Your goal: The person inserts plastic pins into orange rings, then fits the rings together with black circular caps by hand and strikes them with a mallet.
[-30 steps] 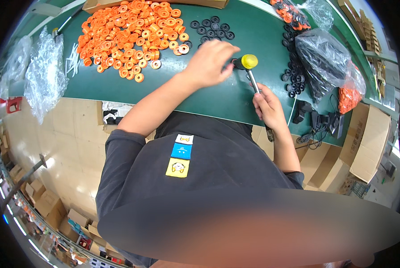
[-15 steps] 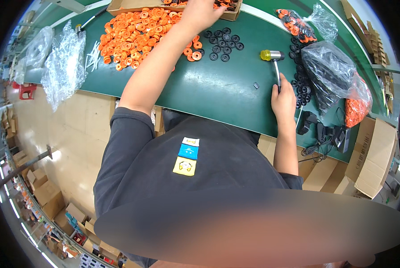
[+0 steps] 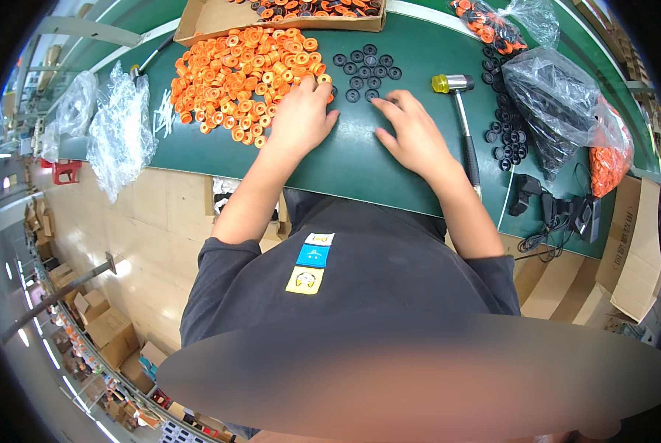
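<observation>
My left hand [image 3: 301,122] rests at the right edge of a heap of orange plastic wheels [image 3: 234,74]. Its fingertips touch the wheels, and the thumb stands apart. Fingers spread, my right hand [image 3: 417,136] reaches to the near side of a cluster of black plastic wheels [image 3: 365,71]. Its index fingertip is at the closest black wheel [image 3: 372,94]; whether it presses on it I cannot tell. To the right of that hand lies a mallet [image 3: 463,118] with a yellow-and-silver head and dark handle, untouched.
A cardboard tray [image 3: 279,31] of orange and black parts stands at the back. More black wheels [image 3: 506,140], a bag of dark parts [image 3: 548,103], a bag of orange parts [image 3: 609,159] and a black cable [image 3: 548,240] lie right. Clear plastic [image 3: 124,125] and white sticks [image 3: 165,114] are left.
My left hand came back from the cardboard tray to the orange heap. My right hand let go of the mallet and moved left to the black wheels.
</observation>
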Action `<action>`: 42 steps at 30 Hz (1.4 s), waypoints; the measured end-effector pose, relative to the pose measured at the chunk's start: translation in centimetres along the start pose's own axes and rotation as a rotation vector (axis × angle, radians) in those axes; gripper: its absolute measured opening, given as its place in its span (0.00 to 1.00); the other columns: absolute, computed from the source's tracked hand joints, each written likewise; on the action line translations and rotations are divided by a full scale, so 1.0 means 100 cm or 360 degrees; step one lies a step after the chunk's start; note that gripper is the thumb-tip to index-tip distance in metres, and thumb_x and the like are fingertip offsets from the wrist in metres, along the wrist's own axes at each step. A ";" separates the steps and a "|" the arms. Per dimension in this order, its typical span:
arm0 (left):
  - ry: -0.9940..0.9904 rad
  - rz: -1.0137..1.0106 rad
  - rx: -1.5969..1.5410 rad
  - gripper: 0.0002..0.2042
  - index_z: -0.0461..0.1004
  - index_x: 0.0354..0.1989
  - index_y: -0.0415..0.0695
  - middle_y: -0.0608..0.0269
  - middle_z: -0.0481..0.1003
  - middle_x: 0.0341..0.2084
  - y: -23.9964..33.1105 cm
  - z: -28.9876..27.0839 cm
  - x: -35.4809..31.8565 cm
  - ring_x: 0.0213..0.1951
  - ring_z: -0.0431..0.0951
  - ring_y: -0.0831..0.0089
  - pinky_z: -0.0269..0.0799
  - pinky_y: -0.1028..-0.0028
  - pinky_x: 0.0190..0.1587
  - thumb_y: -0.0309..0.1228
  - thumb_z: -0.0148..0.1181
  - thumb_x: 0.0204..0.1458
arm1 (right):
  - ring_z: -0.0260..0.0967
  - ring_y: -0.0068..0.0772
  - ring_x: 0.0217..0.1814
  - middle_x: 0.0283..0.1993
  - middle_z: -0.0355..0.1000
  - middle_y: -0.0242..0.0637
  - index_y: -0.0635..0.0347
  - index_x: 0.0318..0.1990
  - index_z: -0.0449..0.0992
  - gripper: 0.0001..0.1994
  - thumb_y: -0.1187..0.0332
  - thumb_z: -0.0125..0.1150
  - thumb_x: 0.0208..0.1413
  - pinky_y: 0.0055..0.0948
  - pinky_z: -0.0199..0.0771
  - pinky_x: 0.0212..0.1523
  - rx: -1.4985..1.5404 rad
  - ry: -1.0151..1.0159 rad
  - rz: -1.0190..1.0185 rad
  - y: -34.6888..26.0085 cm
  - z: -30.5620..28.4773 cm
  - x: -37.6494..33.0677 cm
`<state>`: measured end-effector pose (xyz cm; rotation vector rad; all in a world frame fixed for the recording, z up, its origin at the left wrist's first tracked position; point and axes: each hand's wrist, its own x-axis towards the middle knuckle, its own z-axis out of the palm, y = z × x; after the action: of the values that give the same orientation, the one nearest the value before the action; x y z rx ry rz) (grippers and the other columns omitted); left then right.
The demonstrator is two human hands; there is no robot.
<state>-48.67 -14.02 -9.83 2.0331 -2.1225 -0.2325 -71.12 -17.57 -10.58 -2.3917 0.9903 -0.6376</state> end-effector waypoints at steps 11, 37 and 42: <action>0.0299 0.0434 -0.0300 0.10 0.78 0.43 0.40 0.56 0.73 0.34 0.022 0.041 0.025 0.38 0.77 0.56 0.75 0.58 0.41 0.26 0.60 0.52 | 0.72 0.45 0.44 0.42 0.68 0.40 0.56 0.43 0.81 0.16 0.71 0.72 0.44 0.40 0.75 0.45 -0.0013 0.0201 0.0197 0.033 0.025 0.015; -0.0217 0.0066 -0.2313 0.12 0.73 0.41 0.41 0.64 0.78 0.36 0.030 0.051 0.043 0.35 0.76 0.80 0.70 0.78 0.40 0.35 0.48 0.66 | 0.72 0.46 0.36 0.35 0.70 0.42 0.61 0.37 0.76 0.13 0.74 0.71 0.43 0.41 0.73 0.37 -0.0024 0.0345 0.0477 0.039 0.012 0.010; -0.0259 0.0065 -0.2344 0.12 0.73 0.41 0.41 0.64 0.78 0.36 0.029 0.051 0.043 0.35 0.76 0.79 0.70 0.78 0.40 0.36 0.48 0.66 | 0.73 0.46 0.37 0.34 0.70 0.42 0.61 0.40 0.77 0.13 0.72 0.71 0.45 0.41 0.74 0.39 -0.0058 0.0346 0.0515 0.044 0.012 0.008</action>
<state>-52.95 -18.31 -13.93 1.0308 -1.2100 -1.4337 -72.22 -20.63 -13.83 -2.1546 1.4537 -0.7707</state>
